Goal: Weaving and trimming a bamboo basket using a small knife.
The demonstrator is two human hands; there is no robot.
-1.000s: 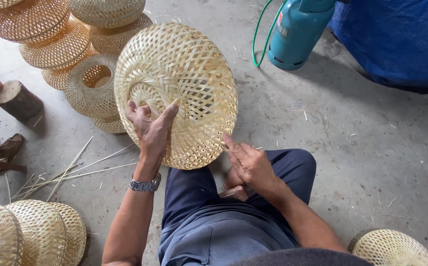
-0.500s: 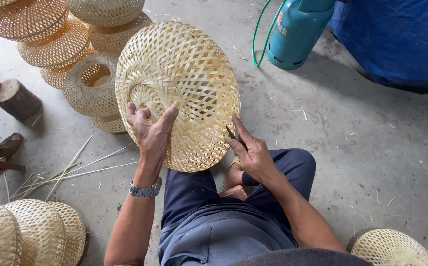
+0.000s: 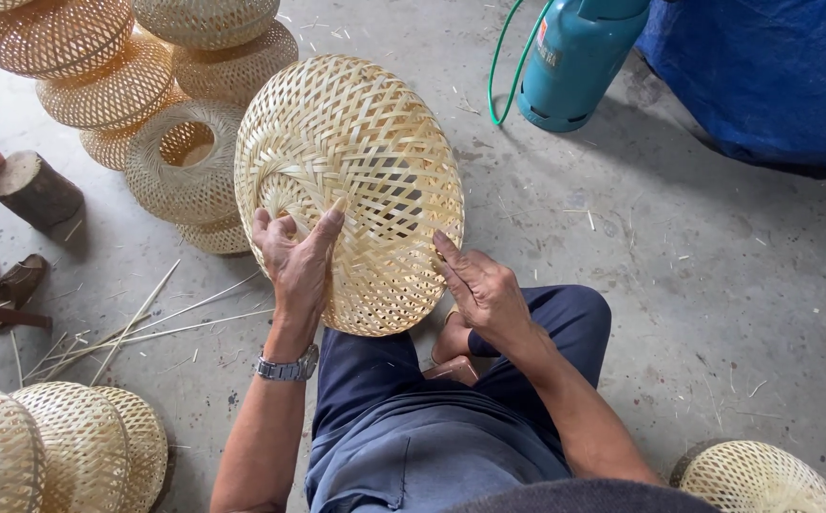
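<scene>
A round woven bamboo basket [image 3: 365, 161] stands tilted on its edge over my knees, its pale domed outside facing me. My left hand [image 3: 297, 261] lies flat against its lower left side, fingers spread upward, a metal watch on the wrist. My right hand [image 3: 481, 290] touches the basket's right rim with the fingertips, index finger pointing up along the weave. I sit on a concrete floor in dark blue trousers.
Stacked woven baskets [image 3: 147, 114] stand behind at the upper left, more baskets [image 3: 61, 446] at the lower left and one [image 3: 759, 480] at the lower right. Loose bamboo strips [image 3: 147, 328], a wood stump [image 3: 33, 190], a teal gas cylinder [image 3: 579, 57] with green hose, a blue tarp [image 3: 774, 76].
My right hand has risen from my knee to the basket's right rim. The basket has tipped slightly to the right. The left hand has stayed in place.
</scene>
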